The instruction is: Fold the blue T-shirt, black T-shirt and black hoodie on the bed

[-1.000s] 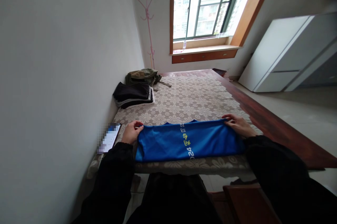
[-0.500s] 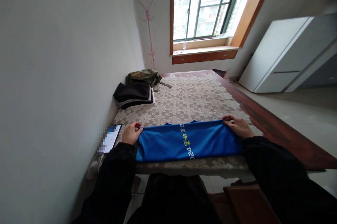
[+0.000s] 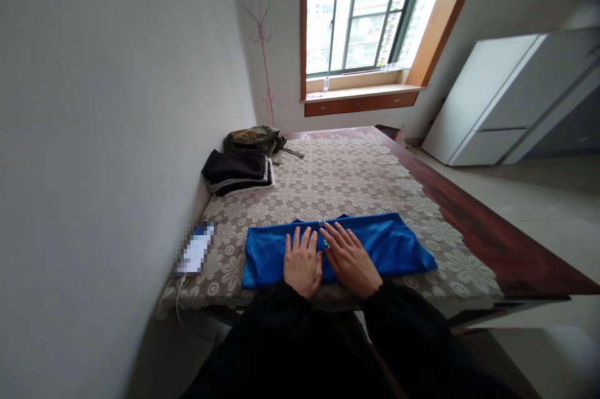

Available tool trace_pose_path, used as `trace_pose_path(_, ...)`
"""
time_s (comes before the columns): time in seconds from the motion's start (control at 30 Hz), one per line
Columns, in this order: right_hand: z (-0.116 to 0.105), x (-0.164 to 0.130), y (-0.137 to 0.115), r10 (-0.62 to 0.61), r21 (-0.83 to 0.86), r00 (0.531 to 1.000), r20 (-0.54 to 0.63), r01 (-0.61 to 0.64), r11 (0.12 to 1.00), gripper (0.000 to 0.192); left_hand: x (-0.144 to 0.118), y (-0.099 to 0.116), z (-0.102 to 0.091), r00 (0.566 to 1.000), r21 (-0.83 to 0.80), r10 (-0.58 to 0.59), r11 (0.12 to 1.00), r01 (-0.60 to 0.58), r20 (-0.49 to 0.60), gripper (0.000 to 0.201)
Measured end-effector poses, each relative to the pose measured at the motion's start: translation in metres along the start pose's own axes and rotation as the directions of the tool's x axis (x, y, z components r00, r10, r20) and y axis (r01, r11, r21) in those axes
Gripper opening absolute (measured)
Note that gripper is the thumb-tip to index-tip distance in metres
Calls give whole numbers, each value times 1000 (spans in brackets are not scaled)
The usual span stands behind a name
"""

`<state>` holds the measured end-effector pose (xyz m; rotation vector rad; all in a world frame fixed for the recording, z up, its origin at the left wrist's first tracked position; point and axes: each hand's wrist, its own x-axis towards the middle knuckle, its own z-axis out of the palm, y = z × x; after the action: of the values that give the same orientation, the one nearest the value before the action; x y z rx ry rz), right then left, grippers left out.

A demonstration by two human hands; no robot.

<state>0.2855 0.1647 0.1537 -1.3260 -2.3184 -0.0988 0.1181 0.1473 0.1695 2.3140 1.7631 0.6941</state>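
Blue shirt [image 3: 375, 242] lies folded; left hand [image 3: 302, 260] and right hand [image 3: 349, 258] press flat, fingers spread; smooth outward evenly.

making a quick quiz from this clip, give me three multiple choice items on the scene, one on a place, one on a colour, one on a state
1. Where does the phone lie?
A. on the windowsill
B. left of the shirt, near the wall
C. on the dark clothes

2. What colour is the shirt under the hands?
A. blue
B. red
C. white

3. How do the hands rest on the shirt?
A. clenched in fists
B. pinching its two ends
C. flat, fingers spread, side by side

Answers:
1 B: the phone sits on the table's patterned cloth, between shirt and wall.
2 A: the folded cloth is bright blue.
3 C: the left hand and the right hand press palm-down at its middle.
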Motion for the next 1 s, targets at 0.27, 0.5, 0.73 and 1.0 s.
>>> trace_pose_path(0.27,27,-8,3,0,-59,1000,16,1,998,72,-1,-9,23,999,81,-18,997,15,43,65)
trace_pose_path(0.5,26,-8,5,22,-87,998,60,-16,996,65,-4,-13,19,999,79,6,997,-9,37,64)
trace_pose_path(0.73,18,-14,32,135,-191,986,99,-114,975,59,-11,-24,7,999,181,-13,984,5,46,64)
trace_pose_path(1.0,8,-30,87,245,-283,964,98,-209,936,61,-19,-47,-9,999,262,-48,964,45,5,62)
